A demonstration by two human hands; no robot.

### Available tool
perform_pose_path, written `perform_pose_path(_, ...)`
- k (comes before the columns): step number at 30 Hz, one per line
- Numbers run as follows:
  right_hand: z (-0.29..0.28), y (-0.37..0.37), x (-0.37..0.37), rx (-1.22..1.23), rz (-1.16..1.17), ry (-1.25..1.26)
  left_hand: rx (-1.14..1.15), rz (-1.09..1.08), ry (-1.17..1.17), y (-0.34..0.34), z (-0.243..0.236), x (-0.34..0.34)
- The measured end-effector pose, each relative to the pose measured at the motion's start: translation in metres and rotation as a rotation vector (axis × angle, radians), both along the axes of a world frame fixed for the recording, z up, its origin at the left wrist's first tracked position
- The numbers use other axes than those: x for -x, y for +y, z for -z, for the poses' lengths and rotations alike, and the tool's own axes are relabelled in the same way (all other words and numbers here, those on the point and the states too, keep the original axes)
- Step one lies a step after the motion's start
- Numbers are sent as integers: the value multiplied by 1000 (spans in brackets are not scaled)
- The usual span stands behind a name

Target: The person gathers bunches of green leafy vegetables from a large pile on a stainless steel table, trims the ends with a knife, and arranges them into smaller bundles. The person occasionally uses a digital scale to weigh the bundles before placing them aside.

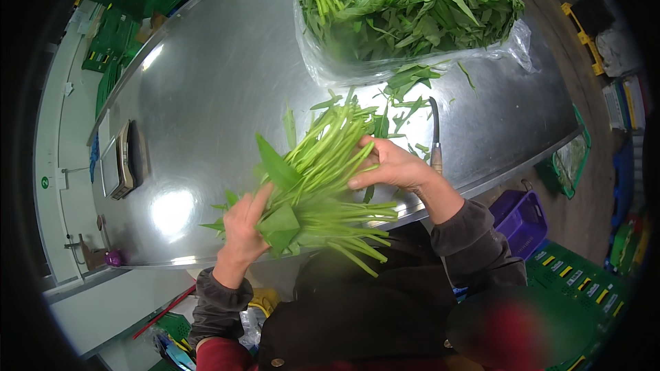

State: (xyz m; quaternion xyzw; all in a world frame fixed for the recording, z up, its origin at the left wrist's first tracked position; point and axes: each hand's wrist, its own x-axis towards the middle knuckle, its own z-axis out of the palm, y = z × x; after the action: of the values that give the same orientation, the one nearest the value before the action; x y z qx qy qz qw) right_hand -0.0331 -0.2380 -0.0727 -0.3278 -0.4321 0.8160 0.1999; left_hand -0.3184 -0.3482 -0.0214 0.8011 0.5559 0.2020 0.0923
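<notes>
As the left hand (242, 227) grips leafy greens (302, 178), the right hand (399, 167) holds their stems (335, 139). A curved knife (436, 155) lies nearby.

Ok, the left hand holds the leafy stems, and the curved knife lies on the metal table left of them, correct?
Wrong side: the head view shows the curved knife right of the leafy stems. It does lie on the metal table, and the left hand does hold the stems.

Room L across tabletop (213, 96); leaf pile (412, 7) blocks far R, knife (436, 148) nr R hand (400, 167).
</notes>
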Motion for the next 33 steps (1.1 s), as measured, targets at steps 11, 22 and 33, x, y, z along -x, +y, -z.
perform_pose_path(11, -9, -16, 8, -181, -104, -71, -11, 5, 38, -18, 7, 18)
perform_pose_path(22, -16, -15, 30, 70, 11, -280, -100, 60, 29, -28, 4, 51)
perform_pose_path(33, -17, -48, 54, -283, 157, -194, -126, 0, 68, -47, 21, 80)
